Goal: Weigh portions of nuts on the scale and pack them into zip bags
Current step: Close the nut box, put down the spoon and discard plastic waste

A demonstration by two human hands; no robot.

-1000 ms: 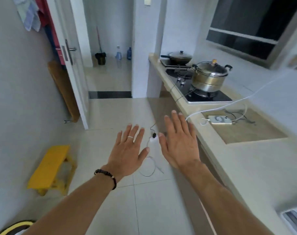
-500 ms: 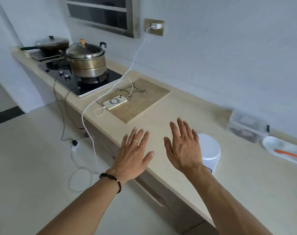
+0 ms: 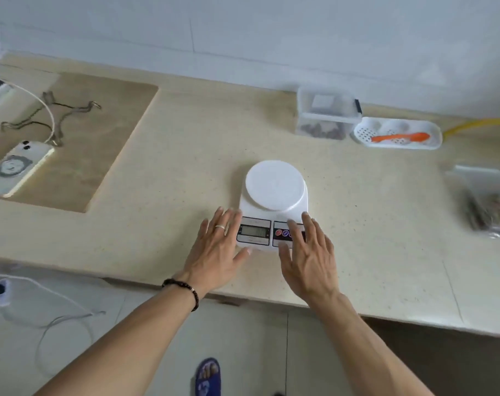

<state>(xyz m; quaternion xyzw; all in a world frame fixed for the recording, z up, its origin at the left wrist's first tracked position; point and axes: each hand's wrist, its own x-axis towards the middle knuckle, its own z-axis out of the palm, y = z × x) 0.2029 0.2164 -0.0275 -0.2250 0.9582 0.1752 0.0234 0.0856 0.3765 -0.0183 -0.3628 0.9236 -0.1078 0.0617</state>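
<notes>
A white kitchen scale (image 3: 274, 187) with a round empty platform stands on the beige counter (image 3: 186, 172). My left hand (image 3: 217, 252) lies flat and open just left of its display. My right hand (image 3: 308, 258) is open, its fingers over the scale's button panel. A clear lidded box of dark nuts (image 3: 325, 117) stands at the back by the wall. Beside it a white perforated tray (image 3: 397, 132) holds an orange spoon (image 3: 400, 137). At the right edge lie clear zip bags (image 3: 488, 201), blurred, one with brownish contents.
A brown board (image 3: 80, 155) inset at the left carries a phone (image 3: 14, 167) on a white charging cable (image 3: 47, 110) and a bent wire rack (image 3: 51, 110). A yellow hose (image 3: 477, 124) runs along the back right. Cables lie on the floor (image 3: 43, 324) below the counter's front edge.
The view has swung right from the stove end of the counter to the scale. Both open hands have come down to the scale's front panel.
</notes>
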